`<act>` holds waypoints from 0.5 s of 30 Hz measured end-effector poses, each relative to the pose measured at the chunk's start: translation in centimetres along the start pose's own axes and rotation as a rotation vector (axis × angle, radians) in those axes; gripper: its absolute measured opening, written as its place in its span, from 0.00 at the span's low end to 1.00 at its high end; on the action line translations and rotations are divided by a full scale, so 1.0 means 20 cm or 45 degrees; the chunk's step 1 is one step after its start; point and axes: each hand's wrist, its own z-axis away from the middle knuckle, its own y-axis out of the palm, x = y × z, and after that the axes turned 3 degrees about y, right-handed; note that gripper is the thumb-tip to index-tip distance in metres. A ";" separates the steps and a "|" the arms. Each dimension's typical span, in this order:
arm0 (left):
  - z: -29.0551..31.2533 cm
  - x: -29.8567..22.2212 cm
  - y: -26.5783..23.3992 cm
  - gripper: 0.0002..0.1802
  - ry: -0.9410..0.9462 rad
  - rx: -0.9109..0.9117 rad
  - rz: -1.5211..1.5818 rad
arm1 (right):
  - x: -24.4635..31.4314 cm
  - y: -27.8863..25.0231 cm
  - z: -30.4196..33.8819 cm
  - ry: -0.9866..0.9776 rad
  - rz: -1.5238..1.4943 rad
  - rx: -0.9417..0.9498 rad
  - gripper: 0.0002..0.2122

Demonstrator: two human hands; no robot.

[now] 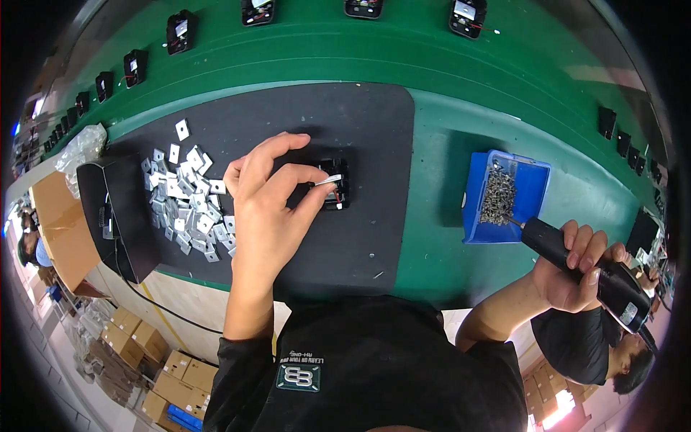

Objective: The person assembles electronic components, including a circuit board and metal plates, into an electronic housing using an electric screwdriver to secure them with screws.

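Observation:
Between thumb and index finger, my left hand (268, 194) pinches a small silver metal plate (330, 179) seen nearly edge-on. Directly beneath it, a small black plastic housing (344, 196) with a red wire lies on the dark mat; whether plate and housing touch I cannot tell. A black electric screwdriver (551, 245) is wrapped in the fingers of my right hand (572, 277). Its bit points into a blue bin (492, 234) full of small screws (498, 194), and the very tip is hard to make out. Left of my left hand lies a loose pile of square metal plates (188, 194) with holes.
The black mat (345, 115) covers part of the green bench. Beyond runs a green belt (309, 54) carrying several black housings (180, 32). At left stand a black box (119, 216) with a cable and a cardboard box (65, 223). Another person (583, 345) is at right.

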 end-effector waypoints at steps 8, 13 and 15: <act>-0.07 -0.02 0.02 0.14 -0.254 0.125 0.107 | -0.01 0.03 -0.01 -0.010 -0.003 0.006 0.20; -0.09 0.03 0.00 0.21 0.004 0.325 -0.022 | 0.03 0.07 -0.02 -0.020 -0.114 0.037 0.20; -0.08 0.03 0.01 0.22 -0.015 0.152 0.329 | 0.07 0.12 -0.02 -0.086 -0.266 0.033 0.20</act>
